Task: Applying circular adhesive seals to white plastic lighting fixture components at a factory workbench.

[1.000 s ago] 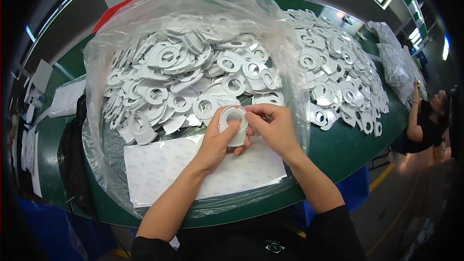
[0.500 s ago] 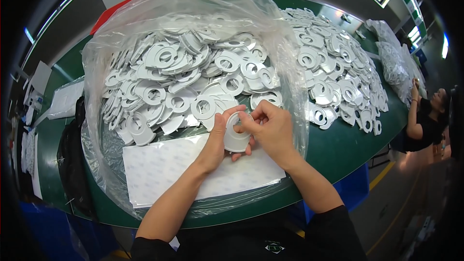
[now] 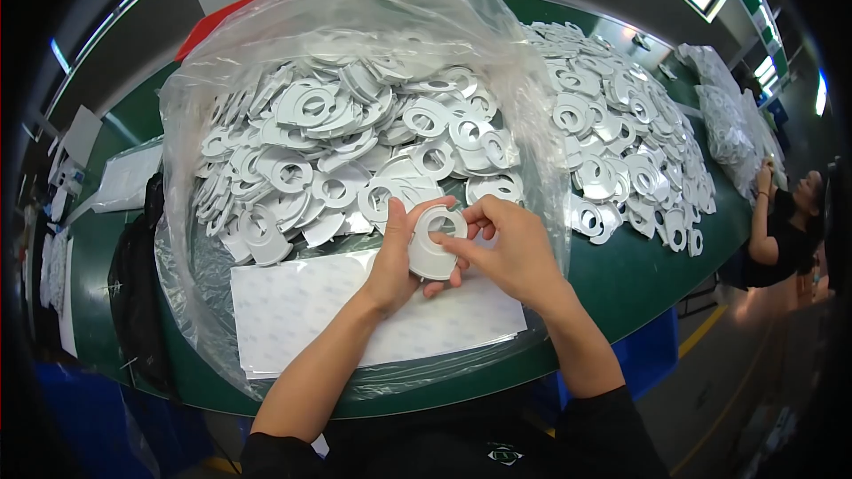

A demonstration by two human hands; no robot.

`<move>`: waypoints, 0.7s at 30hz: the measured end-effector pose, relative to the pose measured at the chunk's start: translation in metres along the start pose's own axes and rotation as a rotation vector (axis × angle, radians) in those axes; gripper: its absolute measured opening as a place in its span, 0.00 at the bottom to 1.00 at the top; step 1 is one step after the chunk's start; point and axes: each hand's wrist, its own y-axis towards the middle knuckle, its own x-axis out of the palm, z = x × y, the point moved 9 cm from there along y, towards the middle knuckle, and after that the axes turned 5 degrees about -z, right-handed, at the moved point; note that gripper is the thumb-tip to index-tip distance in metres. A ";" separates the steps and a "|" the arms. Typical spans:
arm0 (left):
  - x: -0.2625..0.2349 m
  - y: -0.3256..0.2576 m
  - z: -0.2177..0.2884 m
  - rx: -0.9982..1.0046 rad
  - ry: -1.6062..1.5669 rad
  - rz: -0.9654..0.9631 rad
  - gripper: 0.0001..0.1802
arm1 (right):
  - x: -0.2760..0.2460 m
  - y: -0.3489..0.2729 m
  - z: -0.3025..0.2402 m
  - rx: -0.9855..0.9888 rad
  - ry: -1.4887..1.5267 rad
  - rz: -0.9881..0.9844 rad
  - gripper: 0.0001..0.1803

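Far left of frame: a black bag [image 3: 133, 293] is lying on the green table [image 3: 657, 275], with white papers [image 3: 120, 179] above it. Left of centre: an open clear plastic bag [image 3: 355, 35] is holding a heap of white rings [image 3: 337, 137]; a flat stack of white sheets [image 3: 302, 310] is sitting below the heap, inside the bag's mouth.

Centre: left hand [image 3: 395, 257] and right hand [image 3: 506, 244] are both pinching one white ring [image 3: 435, 244], held just above the sheets. The ring is facing up toward the camera, its hole uppermost and its longer axis running roughly up-down in the frame, slightly tilted.

Right of centre: a second spread of rings [image 3: 621, 142] is lying loose on the table; more filled bags [image 3: 728, 115] upper right.

Progress, as judged: one ring in hand, both piles large; most work appears to be remaining. Which pile is finished, cannot tell.

Far right: another person [image 3: 785, 222] is working.
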 end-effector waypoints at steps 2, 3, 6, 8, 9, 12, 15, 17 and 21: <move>0.002 0.000 -0.001 -0.018 -0.038 -0.060 0.49 | -0.001 -0.002 0.004 -0.002 0.070 0.017 0.13; 0.003 0.000 -0.001 -0.019 -0.038 -0.061 0.49 | -0.002 -0.003 0.006 -0.004 0.138 0.035 0.09; 0.004 0.001 -0.002 -0.037 -0.063 -0.032 0.49 | -0.003 -0.003 0.004 -0.003 0.131 0.059 0.08; 0.002 0.001 -0.001 -0.028 -0.067 -0.020 0.48 | -0.001 -0.004 0.003 0.005 0.123 0.087 0.08; 0.001 0.000 0.000 -0.029 -0.067 -0.020 0.48 | -0.002 -0.004 0.003 0.011 0.116 0.112 0.08; 0.000 0.001 0.000 -0.028 -0.109 -0.022 0.48 | 0.002 -0.003 0.015 0.115 0.184 0.090 0.10; 0.000 0.000 0.001 -0.037 -0.139 0.001 0.48 | 0.010 0.002 0.030 0.122 0.480 0.067 0.13; 0.000 0.001 0.000 -0.037 -0.145 -0.017 0.47 | 0.013 0.002 0.031 0.135 0.520 0.038 0.12; 0.001 0.000 0.001 -0.025 -0.146 -0.017 0.47 | 0.017 0.002 0.022 0.132 0.683 -0.006 0.12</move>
